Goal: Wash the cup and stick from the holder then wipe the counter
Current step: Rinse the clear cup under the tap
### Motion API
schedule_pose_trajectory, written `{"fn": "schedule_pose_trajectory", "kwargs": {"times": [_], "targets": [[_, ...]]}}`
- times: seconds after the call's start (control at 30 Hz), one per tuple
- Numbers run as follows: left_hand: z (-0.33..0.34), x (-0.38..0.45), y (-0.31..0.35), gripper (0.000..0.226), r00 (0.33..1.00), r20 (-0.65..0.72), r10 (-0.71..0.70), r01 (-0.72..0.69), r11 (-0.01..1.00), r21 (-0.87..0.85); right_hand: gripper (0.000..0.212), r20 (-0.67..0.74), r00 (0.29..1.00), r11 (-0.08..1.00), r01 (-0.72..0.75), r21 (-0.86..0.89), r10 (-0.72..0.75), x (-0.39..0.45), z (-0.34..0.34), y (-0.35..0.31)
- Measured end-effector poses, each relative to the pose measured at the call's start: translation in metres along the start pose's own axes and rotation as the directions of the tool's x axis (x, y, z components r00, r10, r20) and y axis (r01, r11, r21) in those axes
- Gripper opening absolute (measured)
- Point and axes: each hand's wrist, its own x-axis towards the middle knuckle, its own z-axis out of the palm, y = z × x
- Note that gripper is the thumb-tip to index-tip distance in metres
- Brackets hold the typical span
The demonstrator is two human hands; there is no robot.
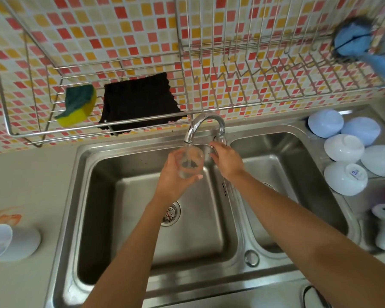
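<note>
My left hand (173, 176) grips a clear glass cup (191, 162) upright over the left basin of the steel sink (85, 196). Water runs from the curved tap (203, 125) straight into the cup. My right hand (226, 161) rests at the tap's base, fingers on its handle (220, 137). No stick shows in either hand. A white holder (11, 243) lies tipped on its side on the counter at the left, next to an orange smear (5, 216).
A wire rack on the tiled wall holds a yellow-green sponge (77, 105) and a dark cloth (138, 103). Several white and pale blue bowls (345, 177) sit upside down right of the sink. A blue brush (353, 40) hangs at upper right.
</note>
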Motion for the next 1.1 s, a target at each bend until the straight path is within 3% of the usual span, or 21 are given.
{"fn": "schedule_pose_trajectory", "kwargs": {"times": [0.43,0.67,0.77,0.87,1.0,1.1], "targets": [[-0.009,0.010,-0.005,0.077,0.992,-0.098,-0.079,0.080,0.997,0.006,0.028,-0.031,0.999,0.999,-0.017,0.028,0.018,0.002,-0.002,-0.002],[0.006,0.009,0.005,0.084,1.000,0.009,-0.008,0.007,0.998,0.066,0.030,-0.021,1.000,0.999,-0.006,0.044,0.007,0.002,-0.003,-0.001],[0.003,0.006,0.000,0.081,1.000,-0.025,-0.016,0.017,0.999,0.046,0.026,-0.025,1.000,0.999,-0.009,0.032,0.009,0.004,-0.005,-0.001],[-0.003,0.003,-0.007,0.082,0.997,-0.066,-0.040,0.044,0.998,0.055,0.017,-0.052,0.997,0.998,-0.058,0.033,0.060,0.006,-0.007,-0.002],[-0.004,-0.007,-0.013,0.079,0.998,-0.006,-0.062,0.062,0.997,0.045,0.011,-0.097,0.981,0.984,-0.159,0.075,0.166,0.012,-0.010,0.002],[0.000,-0.009,-0.011,0.076,0.995,-0.032,-0.097,0.096,0.995,-0.030,0.008,-0.133,0.961,0.956,-0.214,0.199,0.243,0.012,-0.010,0.010]]}}
